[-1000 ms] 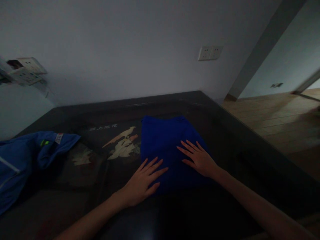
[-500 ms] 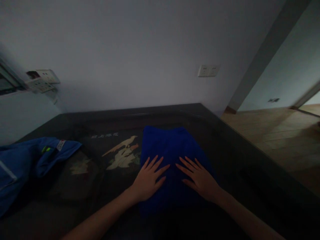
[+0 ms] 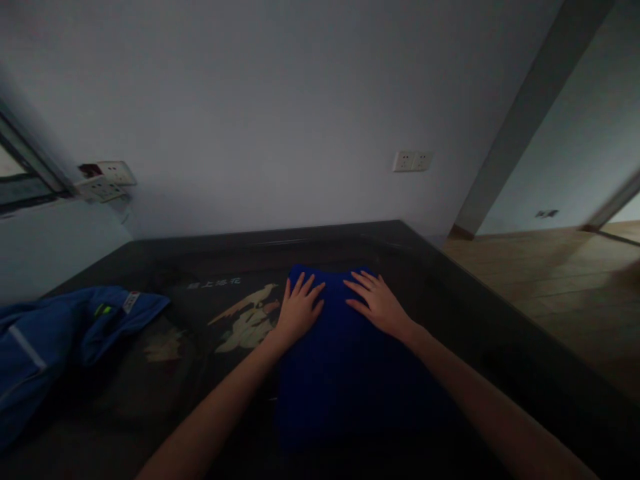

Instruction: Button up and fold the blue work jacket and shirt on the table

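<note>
Head view, only one:
Folded royal-blue cloth point(image 3: 340, 360) lies flat on the dark tabletop point(image 3: 430, 270), both hands on its far end
Left hand point(image 3: 300, 308): palm down on the cloth's far left corner, fingers fanned and pointing away, thumb out toward the cloth's middle; flat, gripping nothing
Right hand point(image 3: 379, 303): palm down at the cloth's far right corner, fingers spread and angled in over the cloth, thumb toward the left hand; also flat, no grip. Bare fabric between the hands
Left forearm point(image 3: 225, 407) comes in from the near left of the cloth, right forearm point(image 3: 475, 393) from the near right, over the cloth's right side; both stretched forward, both cut off at the bottom of the frame
Hard to see: the cloth's near edge sinks into shadow, fold layers can't be made out, far corners partly under the hands. Can't tell how hard either hand presses
Left of the cloth: bird-and-flower design point(image 3: 250, 320) in the tabletop, partly behind the left hand and forearm, with a row of pale characters point(image 3: 214, 283) too small to read safely. Further left: crumpled blue garment point(image 3: 55, 333) with pale strip and lime patch, cut off by the frame
Beyond the cloth: wall point(image 3: 275, 120) with a double socket point(image 3: 413, 161)
</note>
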Tool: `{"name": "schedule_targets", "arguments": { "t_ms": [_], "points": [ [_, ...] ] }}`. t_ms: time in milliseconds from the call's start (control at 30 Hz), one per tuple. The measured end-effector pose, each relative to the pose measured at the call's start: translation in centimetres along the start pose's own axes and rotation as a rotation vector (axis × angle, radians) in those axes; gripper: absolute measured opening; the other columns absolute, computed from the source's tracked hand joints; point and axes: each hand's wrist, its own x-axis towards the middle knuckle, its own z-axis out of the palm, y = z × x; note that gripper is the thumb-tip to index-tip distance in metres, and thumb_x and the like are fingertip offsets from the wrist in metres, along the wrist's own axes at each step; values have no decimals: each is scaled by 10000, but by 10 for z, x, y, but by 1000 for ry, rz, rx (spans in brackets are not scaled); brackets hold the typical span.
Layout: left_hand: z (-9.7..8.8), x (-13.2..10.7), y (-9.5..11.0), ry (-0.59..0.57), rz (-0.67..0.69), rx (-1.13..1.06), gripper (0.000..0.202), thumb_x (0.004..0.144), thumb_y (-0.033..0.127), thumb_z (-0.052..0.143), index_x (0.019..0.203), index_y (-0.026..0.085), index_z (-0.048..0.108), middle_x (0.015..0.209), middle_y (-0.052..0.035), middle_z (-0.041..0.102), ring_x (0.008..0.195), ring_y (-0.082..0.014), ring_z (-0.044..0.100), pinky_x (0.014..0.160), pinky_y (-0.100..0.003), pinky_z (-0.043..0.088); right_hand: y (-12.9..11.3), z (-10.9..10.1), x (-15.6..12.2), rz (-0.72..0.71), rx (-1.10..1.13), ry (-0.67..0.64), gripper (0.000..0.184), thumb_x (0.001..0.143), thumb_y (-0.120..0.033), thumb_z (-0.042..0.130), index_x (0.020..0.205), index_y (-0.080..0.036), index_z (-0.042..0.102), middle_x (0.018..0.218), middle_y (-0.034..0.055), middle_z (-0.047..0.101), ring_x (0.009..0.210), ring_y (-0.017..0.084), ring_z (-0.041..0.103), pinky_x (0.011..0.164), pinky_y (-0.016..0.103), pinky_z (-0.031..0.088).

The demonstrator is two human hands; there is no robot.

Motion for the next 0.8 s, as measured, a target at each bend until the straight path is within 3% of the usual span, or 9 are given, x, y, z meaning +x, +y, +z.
{"name": "schedule_targets", "arguments": {
  "t_ms": [100,267,467,633,800],
  "points": [
    [28,16,-17,-46,-141,56,498,934,414,374,1420,307,369,1512,-67,314,1419,-271,210,1132,-562,160,19,28,27,79,-38,-96,631,890,-654,298,1412,-311,387,1511,66,310,1399,318,233,1084,636,172],
    [53,16,-32,-41,-209,81,531,933,476,331,1447,348,289,1532,-66,266,1416,-254,225,1109,-569,214,52,66,27,152,-19,-145,636,903,-659,190,1436,-336,319,1510,48,312,1403,283,238,1071,663,154],
    [44,14,-27,49,-163,84,525,925,402,372,1433,271,337,1484,-93,366,1402,-252,263,1125,-585,157,47,60,21,138,-37,-25,581,936,-575,246,1372,-251,454,1452,93,413,1363,269,330,1090,610,192],
    [36,30,-30,163,-149,98,519,911,290,387,1425,227,356,1476,-72,383,1419,-232,215,1158,-525,129,33,44,41,39,-77,152,463,953,-457,317,1282,-228,548,1382,74,501,1309,221,402,1139,484,187],
    [56,45,-44,11,-267,81,543,937,412,318,1445,222,331,1523,-94,281,1431,-254,168,1131,-531,197,49,60,55,160,-64,-1,563,944,-527,277,1396,-223,421,1490,89,351,1387,275,274,1091,584,223]
  ]
}}
